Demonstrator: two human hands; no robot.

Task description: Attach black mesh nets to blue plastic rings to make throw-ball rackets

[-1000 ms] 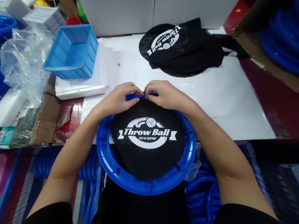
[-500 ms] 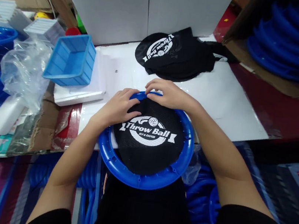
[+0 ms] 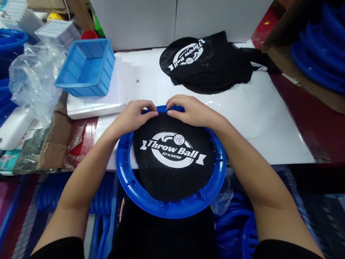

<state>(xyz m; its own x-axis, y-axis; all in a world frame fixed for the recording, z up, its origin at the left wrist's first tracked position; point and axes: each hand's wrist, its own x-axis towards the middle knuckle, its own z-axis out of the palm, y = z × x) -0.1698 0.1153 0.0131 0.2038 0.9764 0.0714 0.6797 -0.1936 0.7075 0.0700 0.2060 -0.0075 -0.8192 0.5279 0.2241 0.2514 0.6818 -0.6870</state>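
Note:
A blue plastic ring (image 3: 162, 208) rests partly on the white table top and overhangs its front edge towards my body. Inside it lies a round black mesh cloth (image 3: 164, 184) printed with "Throw Ball" in white; at the lower left a gap shows between cloth and ring. My left hand (image 3: 137, 115) pinches the far rim at the upper left, thumb on the cloth's edge and fingers over the ring. Close beside it, my right hand (image 3: 186, 110) grips the top of the rim, its thumb on the mesh and fingers curled over the far side.
More black mesh cloths (image 3: 210, 70) lie piled beyond the ring, before a white carton (image 3: 209, 14). A blue bin (image 3: 87, 67) stands at the left near a clear plastic bag (image 3: 34, 78). Blue rings (image 3: 324, 70) are stacked in a cardboard box at the right.
My left hand's fingers and thumb have closed in on the rim and the cloth's edge. The right hand stays at the top of the ring. The whole view has shifted slightly.

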